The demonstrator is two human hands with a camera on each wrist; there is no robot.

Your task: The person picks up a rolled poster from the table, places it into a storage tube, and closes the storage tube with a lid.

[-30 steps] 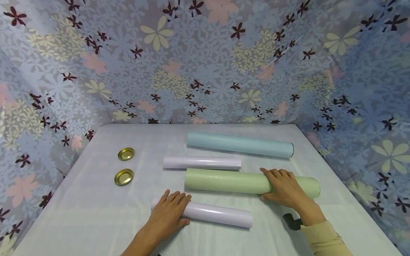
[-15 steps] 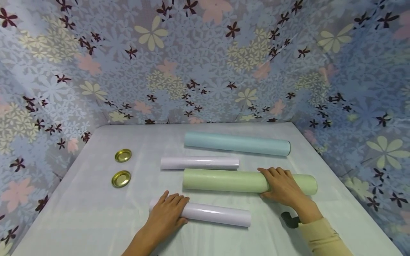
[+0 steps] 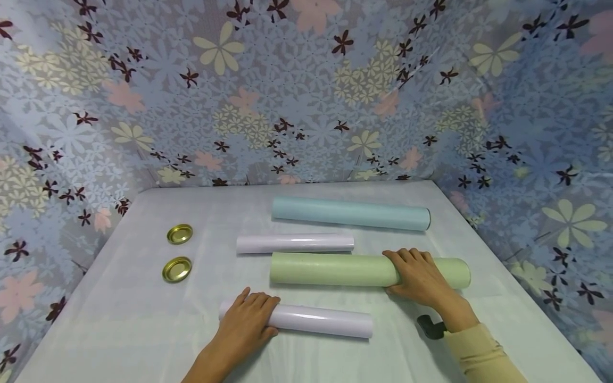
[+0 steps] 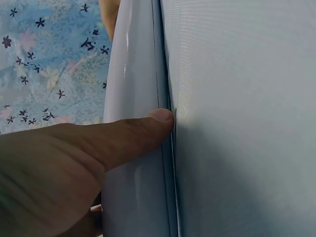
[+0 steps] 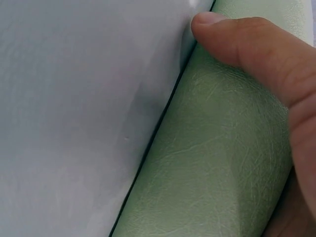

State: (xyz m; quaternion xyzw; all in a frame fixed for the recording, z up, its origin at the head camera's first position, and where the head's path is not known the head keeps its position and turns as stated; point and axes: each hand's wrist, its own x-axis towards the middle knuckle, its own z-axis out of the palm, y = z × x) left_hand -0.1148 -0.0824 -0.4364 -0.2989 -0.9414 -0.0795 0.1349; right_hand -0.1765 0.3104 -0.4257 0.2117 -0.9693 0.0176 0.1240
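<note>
My left hand (image 3: pixel 245 325) grips the left part of the nearer glossy white roll (image 3: pixel 325 322), fingers over its top and thumb along the near side. In the left wrist view, the thumb (image 4: pixel 138 133) lies across this roll, its tip by a lengthwise seam. Farther right, my right hand (image 3: pixel 417 279) holds the thick pale green roll (image 3: pixel 335 269) toward its right end. The right wrist view has the thumb (image 5: pixel 237 42) pressed on the creased green surface, its tip at the edge beside the white cloth. Both rolls lie on the table.
Behind the green roll lies a second white roll (image 3: pixel 294 243), and a light blue roll (image 3: pixel 349 213) is farther back. Two shallow gold lids (image 3: pixel 179 234) sit at the left of the white-covered table (image 3: pixel 119 319). Flowered cloth (image 3: pixel 306 96) hangs around the back and sides.
The head view has turned slightly, so everything on the table appears a little farther left. Both hands keep their places on the rolls.
</note>
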